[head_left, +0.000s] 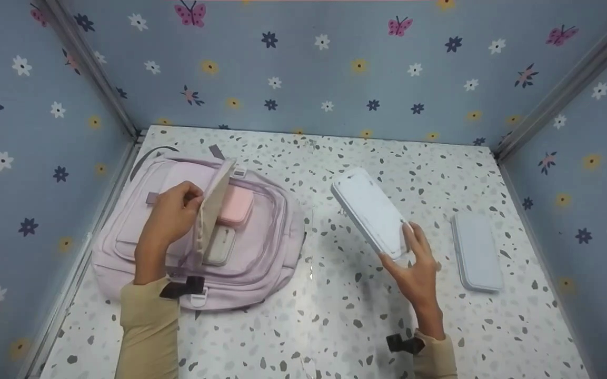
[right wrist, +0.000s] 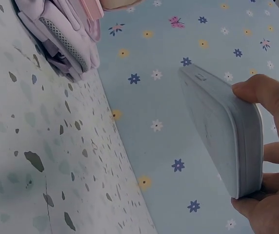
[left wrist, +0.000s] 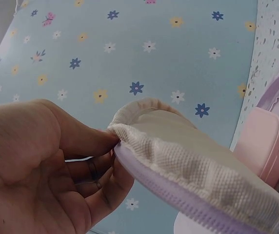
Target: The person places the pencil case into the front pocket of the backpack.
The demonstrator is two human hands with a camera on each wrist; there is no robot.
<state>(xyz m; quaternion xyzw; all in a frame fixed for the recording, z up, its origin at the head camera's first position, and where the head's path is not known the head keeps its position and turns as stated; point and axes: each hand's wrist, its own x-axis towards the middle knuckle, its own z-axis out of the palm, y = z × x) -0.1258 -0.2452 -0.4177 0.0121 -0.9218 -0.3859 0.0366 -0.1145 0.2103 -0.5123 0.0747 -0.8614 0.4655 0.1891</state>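
Observation:
A lilac backpack [head_left: 111,255] lies on its back on the speckled table, its zipped front panel [head_left: 212,210] lifted. My left hand [head_left: 171,216] pinches that panel's edge between thumb and fingers; the cream lining and lilac zipper teeth [left wrist: 178,207] show in the left wrist view. Inside the opened part lie a pink case [head_left: 238,205] and a pale beige case [head_left: 220,246], partly covered by the panel. To the backpack's right, my right hand [head_left: 416,271] grips a pale blue-white rectangular case [head_left: 371,210] by its near end, tilted and raised off the table.
A second pale blue-white case [head_left: 477,252] lies flat on the table near its right side. Flower-patterned panels [head_left: 314,68] enclose the table [head_left: 308,326] at the back and both sides, with metal strips [head_left: 556,87] at the corners.

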